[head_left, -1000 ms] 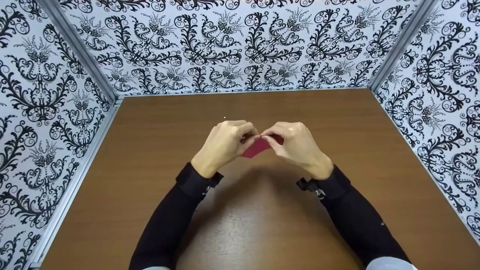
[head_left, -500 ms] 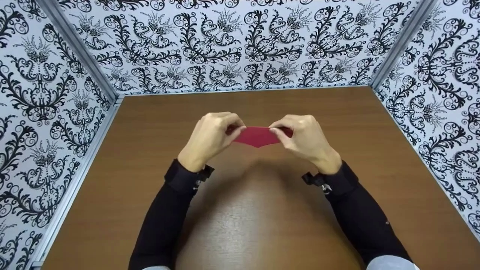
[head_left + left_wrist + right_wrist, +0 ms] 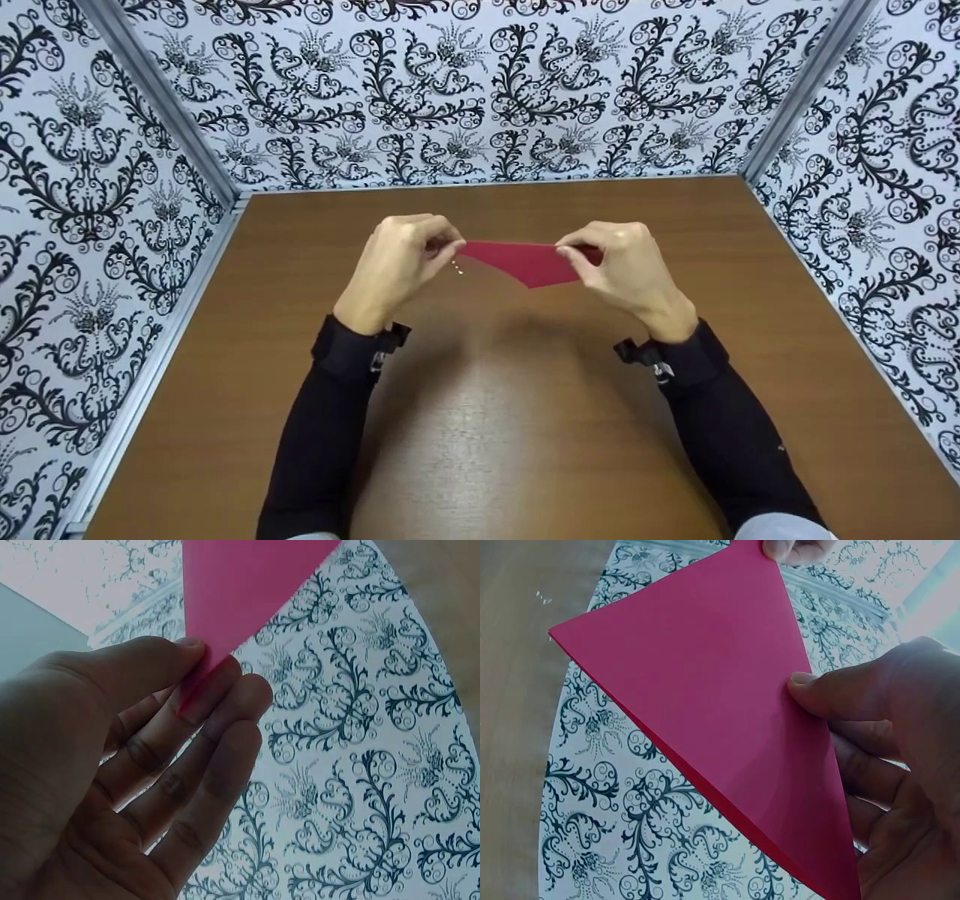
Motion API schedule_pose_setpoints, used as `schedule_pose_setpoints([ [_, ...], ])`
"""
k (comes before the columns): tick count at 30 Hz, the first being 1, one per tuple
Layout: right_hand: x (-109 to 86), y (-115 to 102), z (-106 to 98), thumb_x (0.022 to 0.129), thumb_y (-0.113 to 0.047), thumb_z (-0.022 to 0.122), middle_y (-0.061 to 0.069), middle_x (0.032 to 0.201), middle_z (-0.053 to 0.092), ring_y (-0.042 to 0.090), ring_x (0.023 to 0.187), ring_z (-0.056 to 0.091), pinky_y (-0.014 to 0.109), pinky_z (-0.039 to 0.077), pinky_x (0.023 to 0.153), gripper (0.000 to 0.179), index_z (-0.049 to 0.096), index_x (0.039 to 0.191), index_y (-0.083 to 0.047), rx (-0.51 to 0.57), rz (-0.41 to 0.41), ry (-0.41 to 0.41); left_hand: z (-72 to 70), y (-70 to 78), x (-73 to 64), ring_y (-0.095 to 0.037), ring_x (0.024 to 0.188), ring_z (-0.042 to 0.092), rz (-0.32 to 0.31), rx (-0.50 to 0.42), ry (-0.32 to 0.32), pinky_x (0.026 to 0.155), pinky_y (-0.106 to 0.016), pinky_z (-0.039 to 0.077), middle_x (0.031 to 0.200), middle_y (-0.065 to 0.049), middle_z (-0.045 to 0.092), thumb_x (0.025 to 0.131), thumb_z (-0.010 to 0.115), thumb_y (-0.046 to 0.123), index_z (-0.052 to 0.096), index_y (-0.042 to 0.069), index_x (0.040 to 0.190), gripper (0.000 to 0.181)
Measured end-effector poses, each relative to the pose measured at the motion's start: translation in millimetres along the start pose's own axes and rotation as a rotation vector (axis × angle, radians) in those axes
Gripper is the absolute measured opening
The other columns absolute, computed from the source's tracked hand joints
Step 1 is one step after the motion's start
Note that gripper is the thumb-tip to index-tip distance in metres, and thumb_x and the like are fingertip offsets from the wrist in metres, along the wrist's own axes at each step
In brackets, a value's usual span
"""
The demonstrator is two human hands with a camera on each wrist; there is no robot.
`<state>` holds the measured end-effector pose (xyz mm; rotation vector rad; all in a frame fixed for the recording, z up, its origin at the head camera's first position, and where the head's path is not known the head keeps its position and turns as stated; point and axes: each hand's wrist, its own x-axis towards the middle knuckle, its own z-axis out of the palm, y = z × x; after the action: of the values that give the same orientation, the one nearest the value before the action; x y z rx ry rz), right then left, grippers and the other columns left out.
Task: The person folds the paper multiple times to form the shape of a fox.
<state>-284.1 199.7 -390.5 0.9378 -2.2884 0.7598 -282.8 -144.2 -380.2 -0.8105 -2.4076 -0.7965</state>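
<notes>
A red sheet of paper [image 3: 521, 262], folded into a triangle, is stretched between both hands above the table. In the head view its folded edge runs along the top and a corner points down toward the person. My left hand [image 3: 405, 262] pinches the left tip between thumb and index finger; the left wrist view shows the narrow tip of the paper [image 3: 225, 607] under the thumb, the other fingers loosely bent. My right hand [image 3: 626, 270] pinches the folded edge some way in from the right tip. In the right wrist view the thumb lies on the face of the paper [image 3: 697, 682].
The brown wooden table [image 3: 480, 450] spreads below the hands. White panels with black scroll patterns stand at the back [image 3: 465, 82], left and right, joined by grey metal posts [image 3: 161, 105]. Black bands with small cameras sit on both wrists.
My hands started with fingertips together and have moved apart along the folded edge, left hand to the left tip, right hand rightward. More of the red paper now shows between them.
</notes>
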Motion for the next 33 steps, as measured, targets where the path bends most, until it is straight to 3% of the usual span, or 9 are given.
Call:
schedule_pose_setpoints([
  [6,0.7,4,-5,0.104,-0.009,0.088,0.016,0.100,0.090,0.031,0.082,0.086,0.043,0.069,0.070,0.009,0.090,0.108,-0.001,-0.014,0.024,0.006,-9.9,-10.0,-0.4,-0.020,0.084,0.083,-0.006,-0.010,0.035,0.080,-0.033,0.071,0.101,-0.009,0.089,0.107,0.085,0.010,0.087,0.007,0.103,0.005],
  [14,-1.6,10,-9,0.103,-0.012,0.090,0.011,0.100,0.090,0.024,0.079,0.084,0.020,0.053,0.071,0.009,0.092,0.107,-0.005,-0.026,0.064,0.030,-16.1,-17.7,-3.2,-0.024,0.082,0.081,-0.023,0.031,0.081,0.078,-0.037,0.071,0.098,-0.012,0.088,0.106,0.085,0.006,0.086,0.005,0.101,0.006],
  [21,-1.7,9,-7,0.104,-0.011,0.089,0.013,0.101,0.090,0.028,0.082,0.085,0.039,0.063,0.070,0.009,0.091,0.108,-0.004,-0.011,0.072,0.010,-14.2,-14.4,-1.9,-0.022,0.083,0.081,-0.023,0.019,0.094,0.080,-0.035,0.070,0.099,-0.009,0.088,0.107,0.085,0.010,0.087,0.006,0.103,0.005],
  [33,-2.0,6,-2,0.103,-0.011,0.090,0.013,0.102,0.090,0.029,0.083,0.085,0.043,0.067,0.072,0.010,0.091,0.110,-0.004,0.004,0.095,-0.022,-7.3,-3.5,-2.1,-0.021,0.090,0.083,0.011,0.044,0.125,0.086,-0.032,0.070,0.104,-0.009,0.087,0.111,0.080,0.012,0.088,0.007,0.111,0.009],
])
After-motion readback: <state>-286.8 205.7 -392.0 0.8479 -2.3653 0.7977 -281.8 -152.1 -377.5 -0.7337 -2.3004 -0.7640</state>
